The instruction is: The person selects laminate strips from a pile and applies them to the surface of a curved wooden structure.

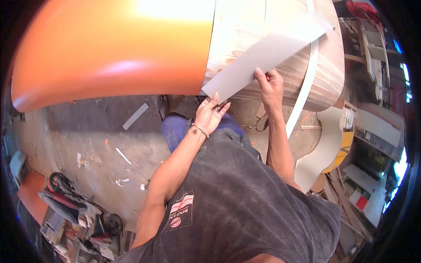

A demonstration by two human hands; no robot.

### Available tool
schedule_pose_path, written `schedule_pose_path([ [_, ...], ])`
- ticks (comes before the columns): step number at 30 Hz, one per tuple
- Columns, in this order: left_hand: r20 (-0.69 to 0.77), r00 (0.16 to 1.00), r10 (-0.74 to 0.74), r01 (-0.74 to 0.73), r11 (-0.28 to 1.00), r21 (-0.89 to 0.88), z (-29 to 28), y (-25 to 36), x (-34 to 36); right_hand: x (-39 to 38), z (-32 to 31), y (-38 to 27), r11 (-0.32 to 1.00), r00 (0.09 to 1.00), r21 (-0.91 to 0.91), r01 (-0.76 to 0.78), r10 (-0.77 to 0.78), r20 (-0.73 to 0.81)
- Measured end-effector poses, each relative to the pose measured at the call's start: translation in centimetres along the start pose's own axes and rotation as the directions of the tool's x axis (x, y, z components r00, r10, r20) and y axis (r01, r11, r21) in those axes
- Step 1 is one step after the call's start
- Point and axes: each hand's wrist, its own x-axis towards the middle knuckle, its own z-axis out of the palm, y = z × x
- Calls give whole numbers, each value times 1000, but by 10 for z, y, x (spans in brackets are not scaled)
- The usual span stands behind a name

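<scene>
A long flat grey strip point(267, 53) lies slantwise over the bare wooden part of a large rounded surface point(322, 83), its far end up at the right. My left hand point(208, 115), with a beaded bracelet at the wrist, pinches the strip's near lower corner, thumb on top. My right hand point(272, 90) is closed on the strip's right edge, thumb over its face. A small red thing point(268, 78) shows between the right fingers; its kind is hidden. To the left, a glossy orange sheet point(118, 52) covers the surface and ends in a straight seam near the strip.
A narrow pale strip point(303, 94) hangs over the wooden part toward the floor. Right of me stand a curved pale panel point(318, 142), a yellow piece point(345, 149) and stacked boards. Scraps point(136, 116) litter the floor; a motorbike point(66, 204) is at lower left.
</scene>
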Motion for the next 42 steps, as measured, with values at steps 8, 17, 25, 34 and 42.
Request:
schedule_pose_path([
  [8, -287, 924, 251, -175, 948, 267, -19, -30, 61, 73, 26, 44, 975, 965, -175, 140, -95, 243],
  [17, -392, 828, 400, -278, 902, 331, -34, -42, 87, 92, 46, 28, 716, 965, -680, 159, 32, 259],
  [25, -460, 743, 487, -363, 870, 334, -27, -45, 93, 99, 17, 16, 483, 784, -618, 621, -406, 470],
  [34, -447, 742, 500, -431, 866, 253, -33, -49, 105, 152, 26, 3, 178, 516, -485, 856, -238, 823],
  [42, -466, 727, 505, -421, 863, 278, -36, -46, 102, 154, 35, -1, 157, 490, -465, 871, -249, 835],
])
